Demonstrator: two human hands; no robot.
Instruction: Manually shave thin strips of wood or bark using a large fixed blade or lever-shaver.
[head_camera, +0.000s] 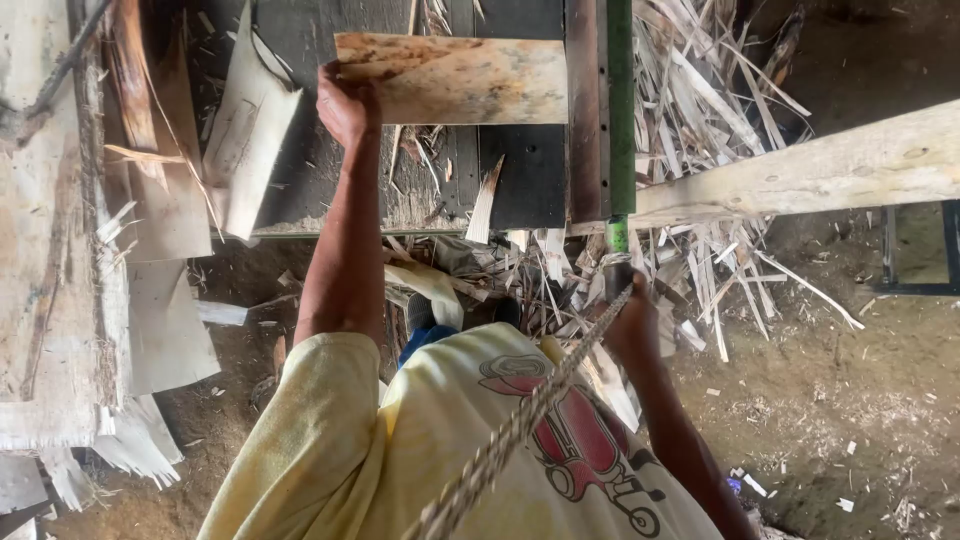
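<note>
Left hand (345, 103) grips the pale sheet (455, 78) on the dark surface (520, 175), upper centre — right hand (630, 325) clenched round the green lever's handle (618, 262), centre right.

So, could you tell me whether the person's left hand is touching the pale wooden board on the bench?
Touching. The head view shows the left hand closed around the near end of the pale wooden board, fingers wrapped over its edge with no gap.
</note>
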